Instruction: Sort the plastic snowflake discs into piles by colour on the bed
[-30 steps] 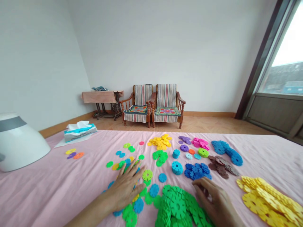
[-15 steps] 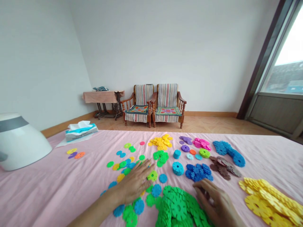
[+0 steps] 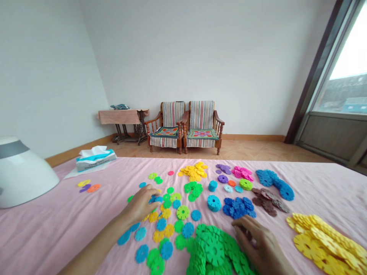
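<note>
My left hand (image 3: 139,206) reaches forward over a scatter of blue, yellow and green snowflake discs (image 3: 164,223) on the pink cloth, fingers curled down onto the discs at its tips. My right hand (image 3: 259,244) rests with bent fingers on the right edge of a big heap of green discs (image 3: 213,250) near the front. What, if anything, either hand grips is hidden.
Sorted piles lie farther out: yellow (image 3: 195,172), purple and pink (image 3: 242,173), blue (image 3: 273,181), brown (image 3: 269,201), dark blue (image 3: 237,206), a large yellow heap (image 3: 327,238). A tissue box (image 3: 94,158) and white domed appliance (image 3: 20,172) sit left. Two chairs (image 3: 185,126) stand behind.
My left hand has moved left and farther away, uncovering several discs spread out where it lay. My right hand has stayed at the green heap.
</note>
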The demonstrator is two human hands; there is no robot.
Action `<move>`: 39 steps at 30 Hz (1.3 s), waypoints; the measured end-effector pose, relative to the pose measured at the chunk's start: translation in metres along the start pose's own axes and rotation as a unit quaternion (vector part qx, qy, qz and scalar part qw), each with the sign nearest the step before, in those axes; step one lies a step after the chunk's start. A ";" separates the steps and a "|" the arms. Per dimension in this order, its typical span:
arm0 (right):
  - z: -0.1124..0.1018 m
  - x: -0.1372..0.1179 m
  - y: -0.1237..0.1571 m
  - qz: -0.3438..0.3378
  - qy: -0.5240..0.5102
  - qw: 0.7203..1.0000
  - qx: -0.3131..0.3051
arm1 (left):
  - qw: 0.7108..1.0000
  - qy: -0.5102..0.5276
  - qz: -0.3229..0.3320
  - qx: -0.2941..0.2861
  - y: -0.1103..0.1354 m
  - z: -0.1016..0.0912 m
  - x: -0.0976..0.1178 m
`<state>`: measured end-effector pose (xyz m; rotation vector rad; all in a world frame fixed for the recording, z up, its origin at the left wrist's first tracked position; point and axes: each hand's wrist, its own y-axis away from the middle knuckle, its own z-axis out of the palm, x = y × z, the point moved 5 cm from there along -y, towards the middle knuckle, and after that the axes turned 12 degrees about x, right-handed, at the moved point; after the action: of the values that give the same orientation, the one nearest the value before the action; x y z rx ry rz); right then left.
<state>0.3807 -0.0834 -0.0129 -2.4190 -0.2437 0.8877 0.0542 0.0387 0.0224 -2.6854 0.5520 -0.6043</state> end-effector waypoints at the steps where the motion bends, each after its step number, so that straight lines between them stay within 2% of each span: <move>1: 0.000 0.000 0.000 0.000 0.001 1.000 -0.002 | 1.000 -0.006 0.006 -0.006 0.001 0.001 0.001; 8: 0.002 0.001 -0.001 0.009 -0.004 1.000 -0.003 | 0.998 -0.024 0.040 -0.028 0.001 0.004 0.012; 11: 0.002 0.001 0.000 0.010 -0.008 1.000 -0.006 | 0.998 -0.026 0.046 -0.019 0.000 0.006 0.011; 13: 0.001 0.002 0.001 0.009 -0.008 1.000 -0.008 | 0.999 -0.012 0.039 0.009 -0.002 0.006 0.009; 15: 0.001 0.002 0.001 0.006 -0.006 1.000 -0.004 | 0.998 0.030 0.009 0.048 -0.004 0.006 0.006; 17: 0.001 0.002 0.000 0.004 -0.005 1.000 -0.001 | 0.991 0.099 -0.055 0.068 -0.004 0.008 0.002; 20: 0.001 0.001 0.000 0.006 -0.007 1.000 -0.006 | 0.962 0.223 -0.152 0.040 -0.003 0.018 0.001; 23: 0.002 0.000 -0.001 0.009 -0.005 1.000 -0.012 | 0.937 0.295 -0.187 -0.003 -0.002 0.028 0.010; 25: 0.002 0.000 -0.001 0.011 -0.003 1.000 -0.015 | 0.943 0.285 -0.168 -0.025 -0.002 0.033 0.018; 29: 0.004 0.002 0.001 0.018 -0.007 1.000 -0.017 | 0.982 0.171 -0.053 -0.064 -0.008 0.038 0.037; 31: 0.004 0.003 0.001 0.020 -0.010 1.000 -0.016 | 0.991 0.114 -0.012 -0.068 -0.012 0.038 0.043; 39: 0.004 0.002 0.001 0.026 -0.011 0.999 -0.022 | 0.995 0.049 0.026 -0.083 -0.016 0.035 0.058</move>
<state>0.3793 -0.0821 -0.0171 -2.4675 -0.2112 0.9406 0.1232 0.0353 0.0182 -2.7963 0.7245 -0.7092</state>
